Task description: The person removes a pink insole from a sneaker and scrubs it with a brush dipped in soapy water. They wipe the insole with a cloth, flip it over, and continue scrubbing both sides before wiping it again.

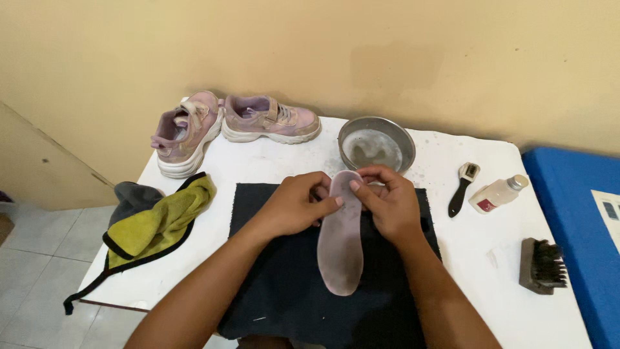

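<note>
A pale pink insole [340,245] lies lengthwise on a dark cloth [278,291] spread over the white table [258,161]. My left hand [294,205] grips the insole's far end from the left, thumb on top. My right hand [386,201] holds the same end from the right, fingers curled over the tip. Both hands hover just in front of a metal bowl [376,143] with soapy water.
Two pink-purple sneakers [223,126] stand at the back left. A yellow-green and grey cloth [152,226] hangs off the left edge. At the right lie a small black-handled brush [463,187], a small plastic bottle [497,193] and a stiff-bristled brush [542,265]. A blue surface [581,226] adjoins the table.
</note>
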